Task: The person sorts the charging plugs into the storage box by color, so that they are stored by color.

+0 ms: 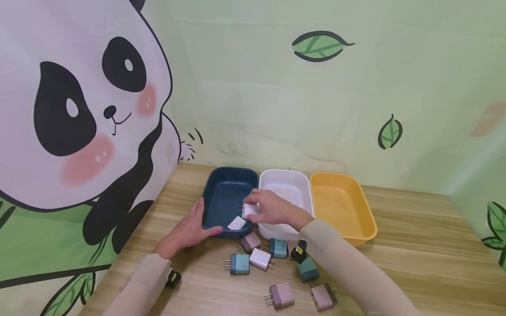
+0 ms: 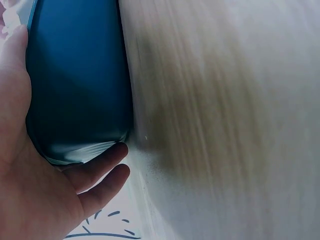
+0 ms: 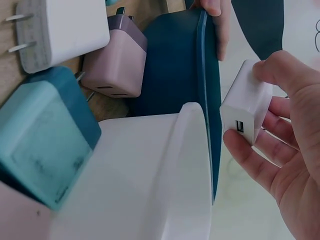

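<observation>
My right hand (image 1: 272, 206) pinches a white charger plug (image 3: 246, 102) between thumb and fingers, its prongs pointing left, over the right side of the dark blue bin (image 1: 225, 193). In the right wrist view a USB port shows on the plug's end. Another white charger plug (image 1: 237, 223) lies inside the blue bin near its front wall. My left hand (image 1: 187, 230) rests at the blue bin's front left corner, thumb at the front rim and fairly straight fingers spread along the left side, as the left wrist view also shows.
A white bin (image 1: 286, 177) and a yellow bin (image 1: 344, 202) stand in a row right of the blue one. Before them on the wooden table (image 1: 419, 245) lie several chargers: a white one (image 1: 261, 259), pink ones (image 1: 282, 295) and teal ones (image 1: 239, 264).
</observation>
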The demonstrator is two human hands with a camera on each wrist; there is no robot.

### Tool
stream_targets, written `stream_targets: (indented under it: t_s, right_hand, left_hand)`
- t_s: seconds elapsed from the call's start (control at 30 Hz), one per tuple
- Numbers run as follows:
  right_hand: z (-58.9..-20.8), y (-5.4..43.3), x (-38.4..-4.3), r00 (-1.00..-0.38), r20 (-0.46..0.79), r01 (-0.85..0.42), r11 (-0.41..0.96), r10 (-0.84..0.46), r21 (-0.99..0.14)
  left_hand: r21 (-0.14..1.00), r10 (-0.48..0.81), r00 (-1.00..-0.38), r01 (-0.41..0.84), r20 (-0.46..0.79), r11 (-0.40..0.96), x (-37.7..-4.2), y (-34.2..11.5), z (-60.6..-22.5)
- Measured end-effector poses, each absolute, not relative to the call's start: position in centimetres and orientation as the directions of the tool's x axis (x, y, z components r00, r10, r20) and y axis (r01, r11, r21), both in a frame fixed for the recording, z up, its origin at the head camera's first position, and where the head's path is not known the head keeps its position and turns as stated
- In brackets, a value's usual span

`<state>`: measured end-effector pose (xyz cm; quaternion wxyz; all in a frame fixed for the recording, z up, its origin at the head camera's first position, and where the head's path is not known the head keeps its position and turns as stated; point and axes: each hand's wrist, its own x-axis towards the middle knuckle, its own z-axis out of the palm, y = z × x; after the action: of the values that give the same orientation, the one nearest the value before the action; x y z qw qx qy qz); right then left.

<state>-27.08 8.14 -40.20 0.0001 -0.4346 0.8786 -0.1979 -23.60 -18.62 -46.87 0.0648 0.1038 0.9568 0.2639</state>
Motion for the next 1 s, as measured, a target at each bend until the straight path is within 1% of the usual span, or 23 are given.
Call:
stream_targets:
  t_s: [0.23, 0.4, 0.5, 0.8, 1.0]
  right_hand:
    - [-40.5, 7.2, -28.2, -0.666, 0.104, -0.716, 0.593, -0.739, -0.367]
    - [-40.5, 6.6, -29.0, -0.687, 0.080, -0.689, 0.612, -0.722, -0.388]
    - [-40.5, 6.3, -29.5, -0.691, 0.085, -0.685, 0.613, -0.717, -0.394]
    - [-41.2, 5.8, -30.8, -0.692, 0.153, -0.699, 0.601, -0.706, -0.387]
    - [-41.5, 5.5, -31.1, -0.728, 0.108, -0.652, 0.634, -0.677, -0.416]
  left_hand:
    - [0.522, 0.240, -0.969, 0.176, -0.058, 0.835, -23.8, -18.7, -47.0]
    - [0.523, 0.236, -0.970, 0.169, -0.063, 0.835, -23.8, -18.8, -46.9]
    - [0.519, 0.236, -0.970, 0.168, -0.066, 0.838, -23.9, -18.8, -46.8]
    - [0.515, 0.244, -0.968, 0.180, -0.058, 0.838, -23.8, -18.8, -46.7]
    - [0.519, 0.247, -0.967, 0.182, -0.058, 0.835, -23.7, -18.8, -46.9]
